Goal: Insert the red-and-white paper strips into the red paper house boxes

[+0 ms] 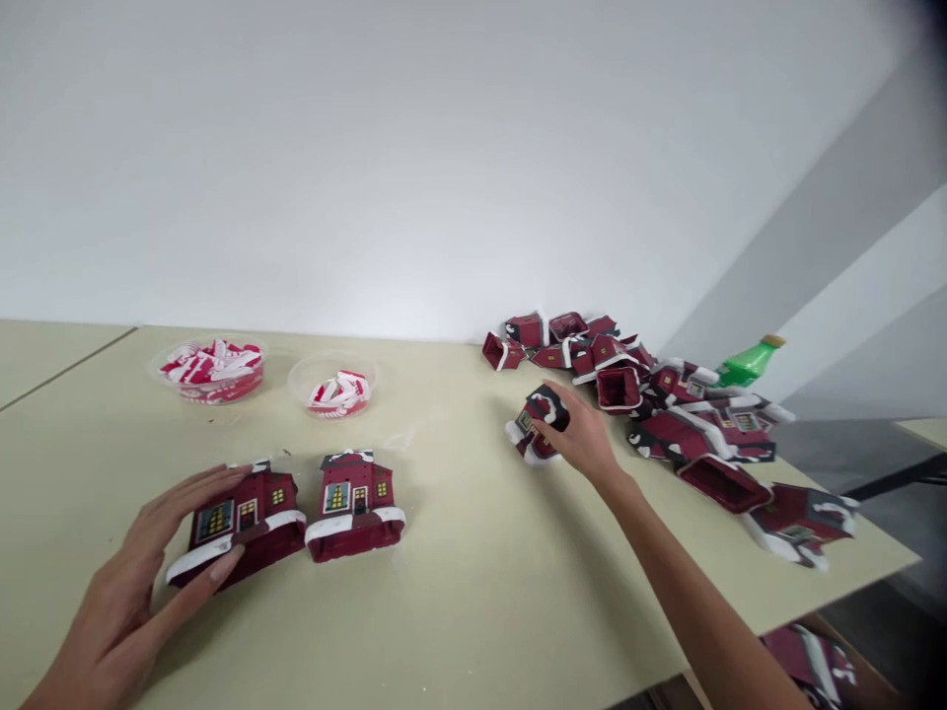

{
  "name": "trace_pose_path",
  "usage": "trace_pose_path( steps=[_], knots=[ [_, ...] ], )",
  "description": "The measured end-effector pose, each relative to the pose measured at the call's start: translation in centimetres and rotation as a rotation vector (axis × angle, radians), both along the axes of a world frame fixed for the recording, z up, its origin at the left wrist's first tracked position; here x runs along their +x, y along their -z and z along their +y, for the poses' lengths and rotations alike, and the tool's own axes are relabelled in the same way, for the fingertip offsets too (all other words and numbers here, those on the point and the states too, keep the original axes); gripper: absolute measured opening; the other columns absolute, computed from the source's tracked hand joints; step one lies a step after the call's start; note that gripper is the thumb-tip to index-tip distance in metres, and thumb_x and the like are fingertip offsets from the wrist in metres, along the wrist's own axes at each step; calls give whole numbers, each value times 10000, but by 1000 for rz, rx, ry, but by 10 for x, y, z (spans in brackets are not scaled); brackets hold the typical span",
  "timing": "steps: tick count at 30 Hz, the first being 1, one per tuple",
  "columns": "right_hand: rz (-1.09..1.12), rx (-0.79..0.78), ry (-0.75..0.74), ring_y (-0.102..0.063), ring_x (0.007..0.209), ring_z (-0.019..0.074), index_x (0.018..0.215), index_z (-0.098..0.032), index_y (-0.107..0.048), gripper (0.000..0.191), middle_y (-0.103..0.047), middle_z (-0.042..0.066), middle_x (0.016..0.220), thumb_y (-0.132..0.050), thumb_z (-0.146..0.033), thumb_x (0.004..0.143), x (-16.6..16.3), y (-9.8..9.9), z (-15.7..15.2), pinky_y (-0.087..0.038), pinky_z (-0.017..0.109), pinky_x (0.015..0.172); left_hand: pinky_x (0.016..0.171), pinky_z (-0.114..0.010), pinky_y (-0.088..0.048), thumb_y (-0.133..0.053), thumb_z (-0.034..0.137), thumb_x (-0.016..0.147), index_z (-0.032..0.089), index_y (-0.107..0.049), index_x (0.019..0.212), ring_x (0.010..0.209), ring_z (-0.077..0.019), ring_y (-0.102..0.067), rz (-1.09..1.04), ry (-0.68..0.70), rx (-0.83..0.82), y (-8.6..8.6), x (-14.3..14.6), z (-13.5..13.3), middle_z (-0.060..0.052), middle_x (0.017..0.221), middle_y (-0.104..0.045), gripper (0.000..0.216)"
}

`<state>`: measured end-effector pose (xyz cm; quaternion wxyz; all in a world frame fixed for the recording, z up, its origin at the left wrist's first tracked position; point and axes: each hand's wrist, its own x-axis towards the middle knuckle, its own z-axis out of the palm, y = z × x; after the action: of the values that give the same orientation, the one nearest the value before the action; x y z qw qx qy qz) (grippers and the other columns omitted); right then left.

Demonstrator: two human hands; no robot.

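Note:
My left hand [159, 562] is wrapped round a dark red miniature house [255, 518] with yellow windows and a white snow edge, lying on the table. Just right of it lies a second miniature house [359, 505] of the same look, its hollow base facing me. My right hand [581, 429] grips a smaller-looking red house [539, 424] with a dark snowy roof, apart from the pile on the right. The fingertips cover part of that house, and I cannot tell whether it touches the table.
A pile of red houses [618, 387] spreads along the table's right side, with a green bottle [749, 363] behind. Two clear tubs hold red and white pieces: a fuller tub [214, 373] and another tub [336, 392]. More houses [810, 659] lie below the table's right edge.

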<state>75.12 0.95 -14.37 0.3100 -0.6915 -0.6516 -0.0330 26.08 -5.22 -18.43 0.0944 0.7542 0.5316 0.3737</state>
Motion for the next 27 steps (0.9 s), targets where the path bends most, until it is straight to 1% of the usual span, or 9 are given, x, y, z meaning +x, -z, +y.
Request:
trace_pose_path(
  steps=[3,5,6,8,11,16,19,24,27],
  knots=[
    [84,-103,-310,-629,1200,263,1444,-299,-535,642,-618,57,1392,-723,-368,834,-34,-11,-14,-547,365,956,1239,-491,-266,-473,437,975,440,-431,1420,1460,-294,-347,-106,69,-77,-13,8,-6,80,1521,-449,447],
    [272,-232,-521,-640,1173,251,1453,-329,-526,634,-586,46,1427,-720,-390,853,-54,-18,-14,-573,355,908,1237,-488,-259,-478,394,984,487,-473,1393,1464,-282,-340,-89,127,-54,-16,8,-6,111,1515,-458,420],
    [394,-318,-606,-643,1165,251,1452,-324,-528,628,-580,52,1429,-720,-388,857,-63,-21,-11,-575,369,917,1231,-482,-270,-477,375,988,500,-494,1384,1461,-275,-347,-72,156,-41,-16,7,-6,114,1508,-472,415],
    [599,-505,-724,-646,1156,252,1435,-300,-546,619,-600,62,1400,-733,-372,849,-78,-21,-2,-567,407,955,1218,-472,-300,-475,347,995,502,-528,1377,1454,-267,-364,-47,187,-33,-15,4,-5,101,1499,-496,416],
    [704,-710,-848,-654,1147,251,1423,-279,-563,598,-645,63,1344,-728,-362,854,-94,-15,15,-570,427,954,1199,-466,-353,-478,342,992,477,-582,1353,1442,-268,-388,-9,191,-28,-14,2,-5,74,1503,-505,400],
    [665,-798,-951,-641,1180,239,1394,-285,-606,528,-660,49,1339,-712,-373,885,-103,-9,28,-516,431,1033,1181,-474,-403,-477,349,990,435,-662,1275,1426,-271,-419,-26,186,-35,-15,1,-6,54,1511,-499,350],
    [664,-843,-987,-643,1174,229,1398,-290,-603,503,-666,47,1332,-688,-384,911,-103,-8,29,-516,418,1028,1176,-475,-414,-476,346,993,436,-684,1244,1412,-271,-445,-31,209,-62,-16,-2,-5,55,1517,-494,338],
    [716,-812,-962,-631,1199,229,1429,-309,-567,500,-637,43,1375,-645,-410,946,-104,0,20,-511,432,1036,1199,-521,-371,-467,354,995,450,-689,1232,1420,-283,-442,-83,229,-113,-15,-5,-4,50,1524,-488,338],
    [766,-804,-954,-629,1204,223,1414,-317,-579,475,-625,39,1390,-639,-410,952,-109,7,12,-509,437,1044,1187,-538,-382,-467,374,990,440,-696,1228,1418,-299,-450,-76,252,-159,-16,-2,-4,40,1551,-457,337]
  ],
)
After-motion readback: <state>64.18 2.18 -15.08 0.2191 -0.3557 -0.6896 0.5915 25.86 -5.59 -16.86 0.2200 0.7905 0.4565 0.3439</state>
